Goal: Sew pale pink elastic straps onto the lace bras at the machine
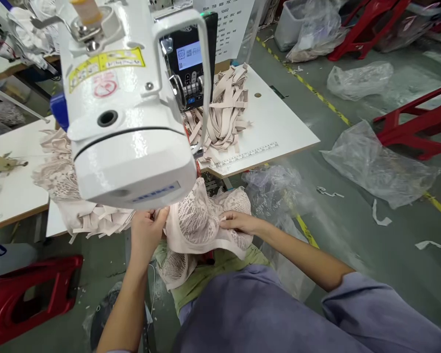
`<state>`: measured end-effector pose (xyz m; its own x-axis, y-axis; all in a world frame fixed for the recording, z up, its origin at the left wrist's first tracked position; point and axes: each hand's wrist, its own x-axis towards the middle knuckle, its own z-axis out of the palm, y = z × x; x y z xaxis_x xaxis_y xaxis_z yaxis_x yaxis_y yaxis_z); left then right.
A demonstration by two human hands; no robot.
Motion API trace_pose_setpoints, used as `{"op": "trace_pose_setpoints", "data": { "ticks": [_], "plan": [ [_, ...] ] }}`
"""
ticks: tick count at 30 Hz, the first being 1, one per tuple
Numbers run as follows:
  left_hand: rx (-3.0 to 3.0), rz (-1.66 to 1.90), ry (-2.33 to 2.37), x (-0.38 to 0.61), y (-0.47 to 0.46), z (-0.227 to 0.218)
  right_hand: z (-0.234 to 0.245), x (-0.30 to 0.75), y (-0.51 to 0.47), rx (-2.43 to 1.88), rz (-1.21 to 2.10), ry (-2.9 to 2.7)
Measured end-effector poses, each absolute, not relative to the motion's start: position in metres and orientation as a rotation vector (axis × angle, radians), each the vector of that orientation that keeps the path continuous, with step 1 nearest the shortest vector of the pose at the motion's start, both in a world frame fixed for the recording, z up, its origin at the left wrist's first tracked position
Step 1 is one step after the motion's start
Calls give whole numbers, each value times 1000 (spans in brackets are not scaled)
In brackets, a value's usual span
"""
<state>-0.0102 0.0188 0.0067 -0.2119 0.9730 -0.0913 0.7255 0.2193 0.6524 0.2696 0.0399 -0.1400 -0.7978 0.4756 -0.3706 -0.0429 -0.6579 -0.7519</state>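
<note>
Over the lap (185,294), by the sewing machine (132,152), the left hand (147,231) is pinching the edge of a lace bra (196,223) and the right hand (240,223) is gripping its middle, cups and band appearing joined (what stitching is left isn't showing).

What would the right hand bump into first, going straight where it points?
The right hand would probably meet the puffy cup of the pale pink lace bra it's touching, though depth is unclear.
</note>
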Motion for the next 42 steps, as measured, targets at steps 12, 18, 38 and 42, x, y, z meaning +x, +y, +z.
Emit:
{"op": "trace_pose_setpoints", "data": {
  "ticks": [12,18,38,42],
  "plan": [
    [1844,844,2021,-11,-1,0,-95,297,32,-860,2235,-999],
    [2473,1201,1352,44,-33,26,-34,301,42,-639,2015,-1790],
    [1815,405,1542,12,5,28,14,230,79,-929,1723,-2039],
    [1606,361,1668,-11,20,24,18,223,97,-1050,1608,-2163]
  ]
}}
